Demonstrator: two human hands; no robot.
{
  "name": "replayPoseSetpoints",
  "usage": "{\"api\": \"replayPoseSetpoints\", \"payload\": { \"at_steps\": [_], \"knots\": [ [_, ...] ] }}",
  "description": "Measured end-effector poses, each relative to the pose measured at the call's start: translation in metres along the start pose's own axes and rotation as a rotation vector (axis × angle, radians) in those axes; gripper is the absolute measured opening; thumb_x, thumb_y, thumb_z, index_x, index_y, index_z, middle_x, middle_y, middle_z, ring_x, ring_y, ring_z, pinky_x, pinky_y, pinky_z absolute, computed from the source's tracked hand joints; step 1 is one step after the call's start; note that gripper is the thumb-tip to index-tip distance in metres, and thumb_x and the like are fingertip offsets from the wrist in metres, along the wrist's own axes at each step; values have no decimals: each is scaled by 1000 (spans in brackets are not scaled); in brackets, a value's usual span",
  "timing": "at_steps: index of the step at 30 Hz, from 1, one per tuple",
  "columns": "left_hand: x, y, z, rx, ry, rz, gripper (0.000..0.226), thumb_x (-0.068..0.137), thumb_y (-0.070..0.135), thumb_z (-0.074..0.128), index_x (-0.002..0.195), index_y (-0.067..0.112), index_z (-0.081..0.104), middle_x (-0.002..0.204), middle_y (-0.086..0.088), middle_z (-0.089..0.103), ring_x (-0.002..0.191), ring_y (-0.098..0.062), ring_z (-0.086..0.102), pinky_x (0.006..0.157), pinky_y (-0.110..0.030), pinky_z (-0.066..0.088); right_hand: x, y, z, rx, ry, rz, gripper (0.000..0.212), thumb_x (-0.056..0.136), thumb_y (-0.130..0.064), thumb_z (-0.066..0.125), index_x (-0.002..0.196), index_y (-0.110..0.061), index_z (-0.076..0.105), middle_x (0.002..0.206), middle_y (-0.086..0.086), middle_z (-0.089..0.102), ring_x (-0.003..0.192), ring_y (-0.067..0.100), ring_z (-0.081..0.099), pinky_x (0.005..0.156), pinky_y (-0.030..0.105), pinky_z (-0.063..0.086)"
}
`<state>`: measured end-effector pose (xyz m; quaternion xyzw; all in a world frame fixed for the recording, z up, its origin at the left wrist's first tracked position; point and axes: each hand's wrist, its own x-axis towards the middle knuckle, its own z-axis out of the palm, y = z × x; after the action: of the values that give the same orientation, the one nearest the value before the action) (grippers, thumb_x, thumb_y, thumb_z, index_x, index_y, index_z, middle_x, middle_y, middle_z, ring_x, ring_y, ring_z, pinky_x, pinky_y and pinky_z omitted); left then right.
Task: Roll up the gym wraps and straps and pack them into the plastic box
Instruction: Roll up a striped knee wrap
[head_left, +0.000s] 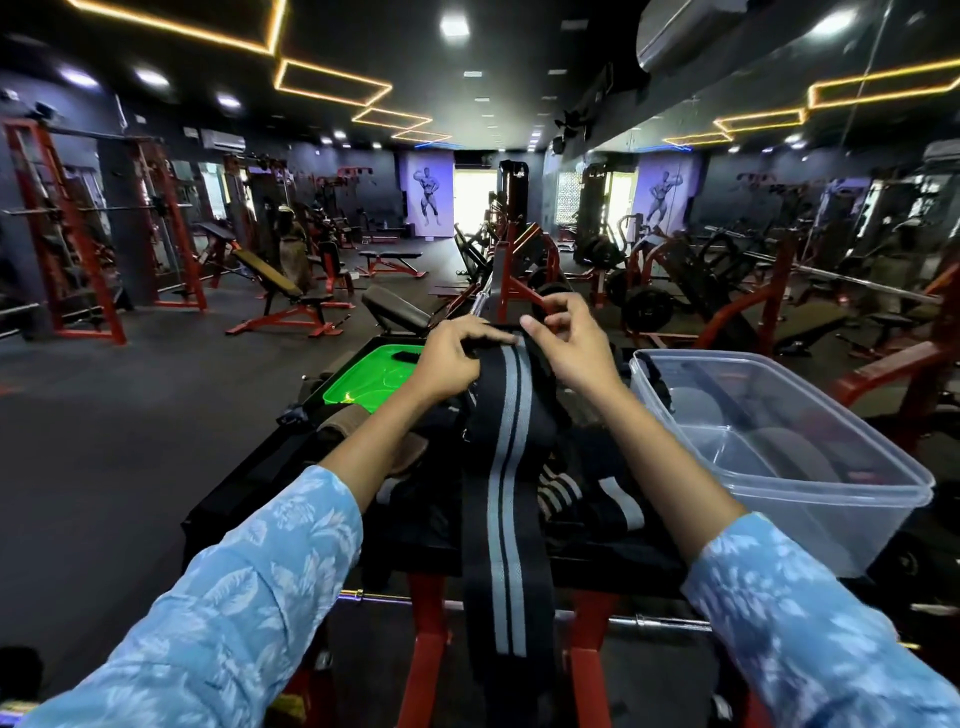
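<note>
Over the black bench, the left hand pinches the top end of a long black wrap with grey stripes. The right hand seems to pinch its far edge too. The wrap hangs toward the floor. The clear plastic box sits just right, open.

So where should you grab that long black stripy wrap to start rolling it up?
Probably at its far top end, where both hands already meet. The black wrap with grey stripes lies lengthwise toward the person and hangs off the bench's near edge. The left hand holds that end; the right hand pinches it from the other side. Come from above, one hand on each edge, and roll toward the hanging tail.
</note>
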<state>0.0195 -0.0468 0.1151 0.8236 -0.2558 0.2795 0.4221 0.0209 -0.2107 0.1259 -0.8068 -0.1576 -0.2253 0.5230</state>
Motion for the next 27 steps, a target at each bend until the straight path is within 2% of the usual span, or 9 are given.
{"api": "replayPoseSetpoints", "payload": {
  "at_steps": [2,5,8,11,15,17,22,24,27],
  "knots": [
    [3,5,1,-59,-31,-38,49,64,-23,43,99,-3,71,90,-3,64,77,20,55,73,-2,39,15,4,5,95,-104,126,28,92,-33,56,104,-8,62,87,2,61,80,10,53,76,27,40],
    [6,10,4,-231,10,-227,49,66,-28,34,88,-4,70,67,11,66,58,11,57,59,-7,41,27,6,13,232,-136,168,30,92,-26,57,73,-4,64,77,18,60,76,19,48,71,31,35],
    [11,8,9,-435,141,-484,44,70,-23,27,69,12,53,36,13,43,32,-3,36,33,-10,25,33,4,20,251,-104,164,27,90,-18,60,64,-17,61,78,7,60,77,18,51,72,29,39],
    [14,5,10,-717,252,-600,39,76,-18,24,72,18,38,38,11,34,27,-1,23,28,-10,17,38,8,28,319,-116,167,28,90,-8,58,64,-17,60,79,2,63,78,12,55,81,31,42],
    [21,-20,15,-856,203,-615,9,86,7,57,82,14,53,67,3,58,56,-6,55,52,-19,42,43,22,41,334,-179,146,12,91,-4,55,85,-1,65,80,2,62,77,11,55,83,29,43],
    [22,-36,18,-753,99,-630,6,87,11,62,81,11,62,62,5,68,54,-5,62,54,-17,49,43,31,46,304,-190,96,13,90,-3,56,95,5,65,82,0,63,77,8,56,81,24,44],
    [29,-78,27,-452,85,-542,8,81,0,65,87,4,68,55,15,65,53,6,57,58,-11,46,55,62,55,321,-305,162,9,89,-5,58,86,-9,66,80,2,65,72,6,61,70,19,48],
    [30,-93,30,-413,96,-482,18,79,-3,66,96,3,67,58,19,66,58,9,57,63,-9,45,61,74,57,390,-344,238,11,89,-7,59,83,-13,65,81,5,66,73,13,62,67,22,48],
    [29,-105,32,-452,88,-408,21,79,-7,65,95,5,66,63,19,68,64,10,58,69,-7,45,62,80,60,399,-403,248,10,90,-8,59,83,-13,64,69,-4,66,56,1,61,50,15,45]
  ]
}}
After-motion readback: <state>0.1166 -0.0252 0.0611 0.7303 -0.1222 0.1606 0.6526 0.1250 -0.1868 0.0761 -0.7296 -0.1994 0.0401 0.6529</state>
